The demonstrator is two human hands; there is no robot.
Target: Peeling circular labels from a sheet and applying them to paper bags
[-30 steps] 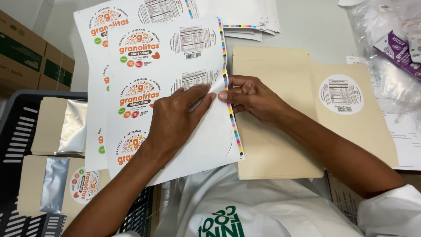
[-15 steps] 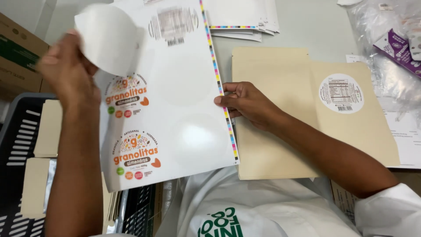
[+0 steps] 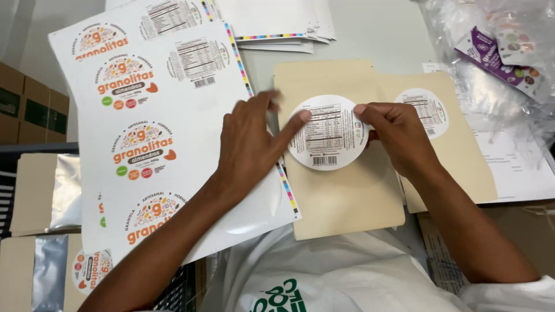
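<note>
so the round nutrition label (image 3: 328, 132) has come off the sticker sheet (image 3: 173, 138) and now both hands, left hand (image 3: 248, 144) and right hand (image 3: 399, 136), pinch its edges with their fingers over the top kraft pouch (image 3: 341, 196).

Bright, even light; slight motion blur.
</note>
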